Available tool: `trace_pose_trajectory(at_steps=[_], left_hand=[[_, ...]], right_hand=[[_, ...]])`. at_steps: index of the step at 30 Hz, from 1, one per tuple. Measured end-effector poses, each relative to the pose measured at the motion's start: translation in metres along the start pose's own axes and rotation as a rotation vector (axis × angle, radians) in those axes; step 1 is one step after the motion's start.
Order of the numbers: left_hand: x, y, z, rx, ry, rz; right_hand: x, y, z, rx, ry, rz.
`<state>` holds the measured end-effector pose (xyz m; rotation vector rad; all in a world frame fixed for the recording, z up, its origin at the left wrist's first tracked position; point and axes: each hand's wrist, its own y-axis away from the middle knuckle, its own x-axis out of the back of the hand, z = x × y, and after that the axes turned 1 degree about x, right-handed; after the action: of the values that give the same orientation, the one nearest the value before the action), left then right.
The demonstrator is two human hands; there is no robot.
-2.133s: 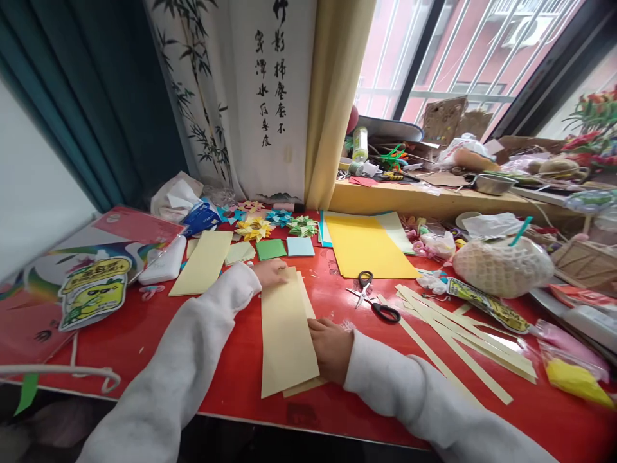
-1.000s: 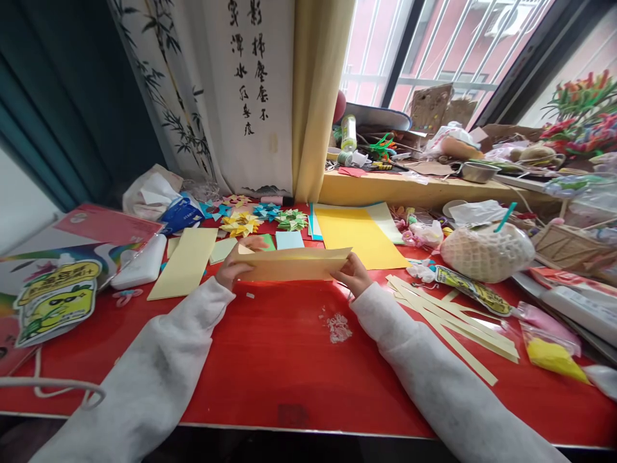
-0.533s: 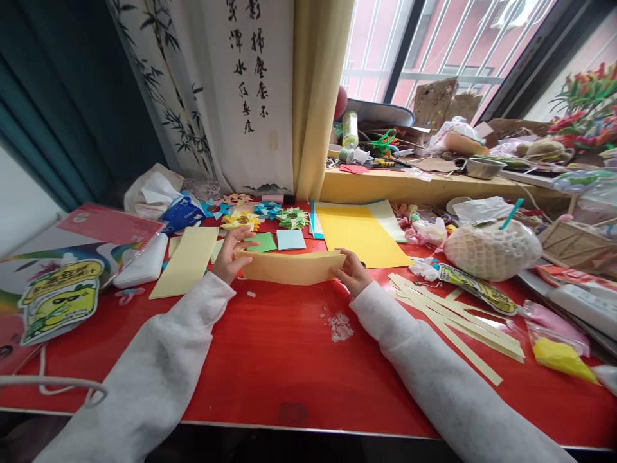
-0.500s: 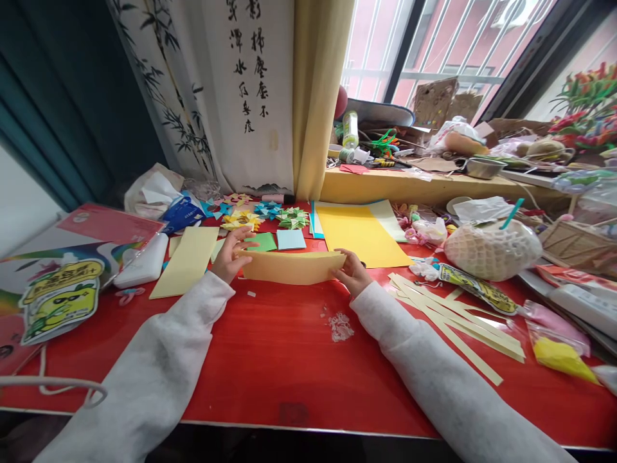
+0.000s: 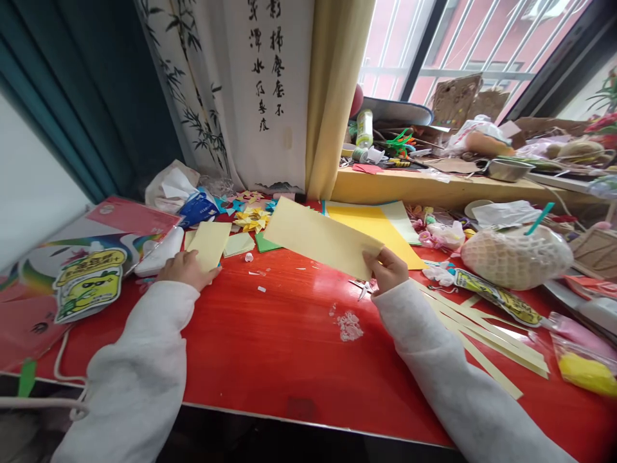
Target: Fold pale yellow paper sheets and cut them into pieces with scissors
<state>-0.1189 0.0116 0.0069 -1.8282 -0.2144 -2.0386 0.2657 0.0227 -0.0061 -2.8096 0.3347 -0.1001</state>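
Note:
My right hand [image 5: 385,269] pinches the right end of a pale yellow sheet of paper [image 5: 315,236], held up at a slant above the red table. Behind it the sheet hides part of the folded paper pieces. At the left, my left hand [image 5: 187,271] has its fingers and thumb around the near end of another pale yellow paper piece [image 5: 214,241], which lies on the table. A pair of scissors [image 5: 362,289] lies beside my right hand, partly hidden. Long pale yellow paper strips [image 5: 486,341] are spread near my right forearm.
A yellow folded paper ornament [image 5: 253,219] and small square papers [image 5: 239,244] lie at the back. Large coloured sheets [image 5: 400,238] lie behind my right hand. Clear scraps [image 5: 349,326] sit mid-table. A netted fruit with a straw [image 5: 518,247] stands at right, a snack pouch [image 5: 91,286] at left.
My left hand has let go of the held yellow paper and moved left and nearer, onto the other paper piece. The sheet in my right hand now tilts, showing its broad face.

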Motion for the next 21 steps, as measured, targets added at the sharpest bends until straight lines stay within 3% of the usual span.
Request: trace_pose_trajectory(at_steps=[4, 11, 16, 19, 21], left_hand=[[-0.01, 0.011, 0.009, 0.004, -0.115, -0.014], [-0.006, 0.01, 0.012, 0.04, -0.152, -0.057], [-0.007, 0.016, 0.009, -0.003, -0.102, 0.108], [0.005, 0.017, 0.004, 0.036, -0.052, 0.163], [0.018, 0.022, 0.005, 0.035, 0.009, 0.273]], right_hand=[[-0.004, 0.001, 0.0, -0.065, -0.144, 0.0], [-0.003, 0.001, -0.001, -0.122, -0.215, -0.03], [0.0, -0.002, -0.001, -0.147, -0.245, -0.034], [0.002, -0.005, -0.005, -0.171, -0.326, -0.027], [0.004, -0.007, -0.012, -0.161, -0.361, -0.017]])
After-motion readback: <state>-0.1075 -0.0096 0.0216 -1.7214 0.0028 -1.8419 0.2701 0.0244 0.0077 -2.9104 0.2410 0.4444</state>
